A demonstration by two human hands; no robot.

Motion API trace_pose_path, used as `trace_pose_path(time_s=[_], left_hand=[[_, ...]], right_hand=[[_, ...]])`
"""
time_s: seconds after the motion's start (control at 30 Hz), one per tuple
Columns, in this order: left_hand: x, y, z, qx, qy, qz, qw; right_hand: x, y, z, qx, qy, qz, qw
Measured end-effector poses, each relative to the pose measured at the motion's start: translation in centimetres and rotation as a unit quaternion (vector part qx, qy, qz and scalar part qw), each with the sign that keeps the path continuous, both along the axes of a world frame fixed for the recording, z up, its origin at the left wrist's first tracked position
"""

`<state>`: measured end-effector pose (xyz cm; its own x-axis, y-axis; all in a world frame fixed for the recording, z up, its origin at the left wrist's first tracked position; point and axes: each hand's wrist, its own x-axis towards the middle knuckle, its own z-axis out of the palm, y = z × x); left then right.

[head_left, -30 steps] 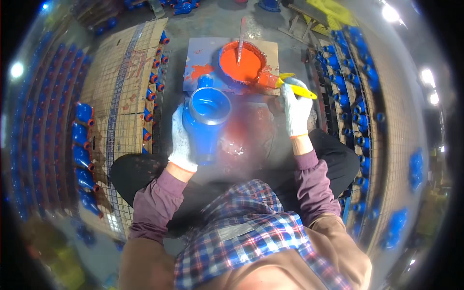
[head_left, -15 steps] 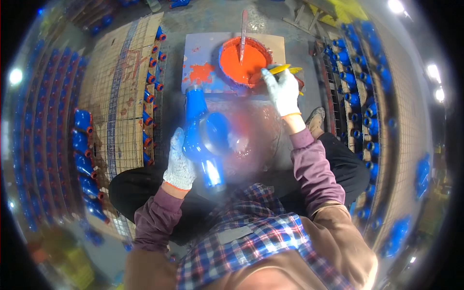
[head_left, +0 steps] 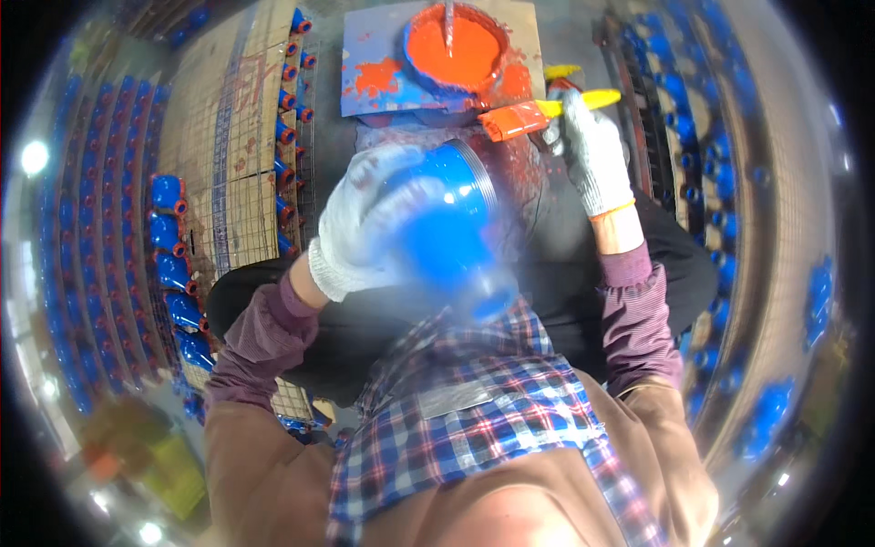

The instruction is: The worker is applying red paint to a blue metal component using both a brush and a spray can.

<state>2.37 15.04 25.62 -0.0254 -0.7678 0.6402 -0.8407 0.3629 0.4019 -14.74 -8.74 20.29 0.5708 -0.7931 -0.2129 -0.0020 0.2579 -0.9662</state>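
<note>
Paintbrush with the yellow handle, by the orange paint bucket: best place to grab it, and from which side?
Grip the paintbrush by its yellow handle, coming from the right. The bristle end is loaded with orange paint and points left toward the bucket, so the handle is probably the only clean part. The right hand already wraps it there; the left hand carries the blue fitting.

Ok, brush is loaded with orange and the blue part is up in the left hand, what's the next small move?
Probably bring the brush across to the blue part. The right hand holds it just beside the paint bowl, bristles orange, while the left hand holds the part raised, apart from the brush.
</note>
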Motion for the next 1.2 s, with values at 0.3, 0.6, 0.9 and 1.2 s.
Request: trace_pose_path(time_s=[0.3,0.6,0.9,1.2], left_hand=[[0.1,0.8,-2.0,-0.026,-0.341,-0.157,0.926],[0.3,0.2,-2.5,-0.012,-0.303,-0.086,0.949],[-0.9,-0.1,-1.5,0.123,0.13,0.111,0.977],[-0.2,-1.6,-1.3,0.199,0.825,0.002,0.529]], right_hand=[[2.2,2.3,2.7,-0.31,0.095,0.154,0.933],[1.1,4.1,5.5,-0.463,0.084,0.106,0.876],[-1.7,8.1,6.7,-0.505,-0.091,0.023,0.858],[-2.6,8.4,4.3,-0.619,-0.015,0.048,0.784]])
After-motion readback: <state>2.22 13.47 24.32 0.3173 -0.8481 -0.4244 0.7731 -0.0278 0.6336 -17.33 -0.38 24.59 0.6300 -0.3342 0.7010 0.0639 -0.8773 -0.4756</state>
